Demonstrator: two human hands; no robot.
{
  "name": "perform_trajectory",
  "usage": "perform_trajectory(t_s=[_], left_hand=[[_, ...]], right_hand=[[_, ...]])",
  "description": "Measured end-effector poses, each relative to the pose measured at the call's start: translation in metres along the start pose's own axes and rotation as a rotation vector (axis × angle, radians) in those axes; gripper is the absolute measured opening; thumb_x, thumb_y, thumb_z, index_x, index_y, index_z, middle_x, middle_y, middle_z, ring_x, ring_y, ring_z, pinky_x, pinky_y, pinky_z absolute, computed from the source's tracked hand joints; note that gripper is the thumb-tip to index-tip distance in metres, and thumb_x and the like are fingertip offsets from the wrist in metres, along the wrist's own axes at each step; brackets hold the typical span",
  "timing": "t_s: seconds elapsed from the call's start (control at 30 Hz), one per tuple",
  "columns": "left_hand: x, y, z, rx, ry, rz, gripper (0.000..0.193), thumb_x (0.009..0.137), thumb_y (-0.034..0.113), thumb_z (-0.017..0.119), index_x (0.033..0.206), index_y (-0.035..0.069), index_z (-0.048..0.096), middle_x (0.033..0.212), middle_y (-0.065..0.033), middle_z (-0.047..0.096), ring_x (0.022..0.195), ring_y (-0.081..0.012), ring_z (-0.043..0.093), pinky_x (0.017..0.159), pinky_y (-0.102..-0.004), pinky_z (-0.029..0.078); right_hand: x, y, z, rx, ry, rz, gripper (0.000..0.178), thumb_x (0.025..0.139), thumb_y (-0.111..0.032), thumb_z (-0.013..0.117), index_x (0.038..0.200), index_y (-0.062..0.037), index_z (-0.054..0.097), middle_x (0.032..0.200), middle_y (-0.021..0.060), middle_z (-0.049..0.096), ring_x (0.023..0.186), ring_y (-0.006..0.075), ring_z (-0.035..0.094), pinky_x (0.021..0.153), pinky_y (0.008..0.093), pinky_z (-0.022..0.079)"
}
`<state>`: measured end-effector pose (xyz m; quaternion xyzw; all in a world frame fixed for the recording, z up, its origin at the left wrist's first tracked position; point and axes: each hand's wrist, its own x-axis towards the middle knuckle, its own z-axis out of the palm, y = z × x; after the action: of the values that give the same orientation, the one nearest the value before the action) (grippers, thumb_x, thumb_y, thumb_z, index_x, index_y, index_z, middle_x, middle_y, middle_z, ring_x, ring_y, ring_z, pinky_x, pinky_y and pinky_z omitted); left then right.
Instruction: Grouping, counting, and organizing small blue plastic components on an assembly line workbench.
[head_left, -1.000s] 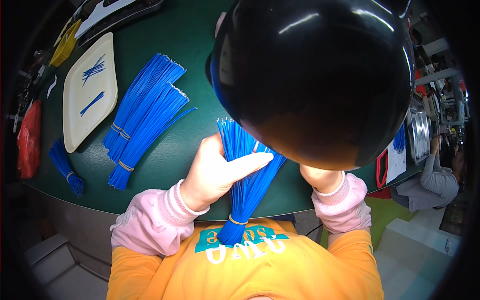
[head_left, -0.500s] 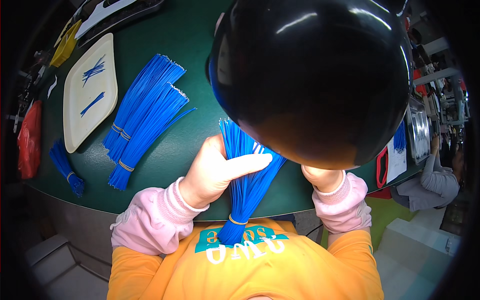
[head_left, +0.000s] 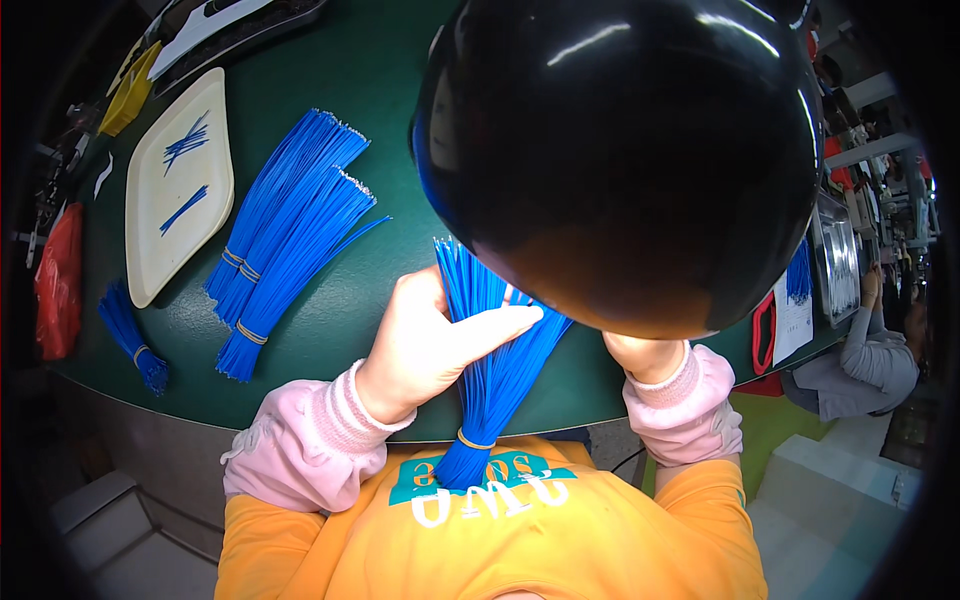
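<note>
My left hand (head_left: 425, 335) is closed around a fanned bundle of blue wires (head_left: 500, 370), its thumb lying across the front. A tan rubber band ties the bundle near its lower end, which rests close to my orange shirt. The upper right part of the bundle passes under a large glossy black lamp shade (head_left: 620, 170). My right hand (head_left: 645, 355) shows only its wrist side below the shade's rim; its fingers are hidden. Left of my left hand, two larger banded bundles of blue wires (head_left: 290, 240) lie side by side on the green table (head_left: 340, 330).
A cream tray (head_left: 150, 240) at the left holds a few short blue wires. Nearby are a small banded wire bundle (head_left: 130, 335), a red plastic bag (head_left: 60, 285) and a yellow bin (head_left: 130, 90). At right are a red-handled tool (head_left: 764, 335), a metal tray (head_left: 838, 255) and another person (head_left: 870, 350).
My left hand and the top of the wire bundle have shifted very slightly left. Otherwise the scene looks the same.
</note>
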<state>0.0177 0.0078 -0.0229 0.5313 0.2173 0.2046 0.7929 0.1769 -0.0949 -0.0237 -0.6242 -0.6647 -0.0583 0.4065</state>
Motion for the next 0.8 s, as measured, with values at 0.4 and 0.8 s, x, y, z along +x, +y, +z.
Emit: perform_trajectory(t_s=[0.4, 0.8], left_hand=[[0.001, -0.005, 0.001, 0.015, 0.014, 0.005, 0.013, 0.072, 0.008, 0.065, 0.076, 0.003, 0.054, 0.068, -0.0009, 0.056, 0.059, -0.0063, 0.052, 0.055, -0.0198, 0.043], [0.0, -0.006, -0.002, -0.061, -0.023, -0.019, 0.012, 0.074, 0.007, 0.063, 0.082, 0.002, 0.055, 0.072, -0.0017, 0.057, 0.062, -0.0068, 0.054, 0.057, -0.0199, 0.044]], right_hand=[[0.004, -0.005, 0.008, 0.263, -0.002, 0.0, 0.027, 0.067, 0.004, 0.061, 0.093, 0.0056, 0.053, 0.087, 0.013, 0.058, 0.077, 0.0251, 0.057, 0.071, 0.031, 0.046], [0.003, -0.002, 0.007, 0.116, 0.012, -0.034, 0.029, 0.067, 0.002, 0.063, 0.093, 0.0061, 0.053, 0.09, 0.0145, 0.057, 0.079, 0.0248, 0.057, 0.071, 0.0311, 0.046]])
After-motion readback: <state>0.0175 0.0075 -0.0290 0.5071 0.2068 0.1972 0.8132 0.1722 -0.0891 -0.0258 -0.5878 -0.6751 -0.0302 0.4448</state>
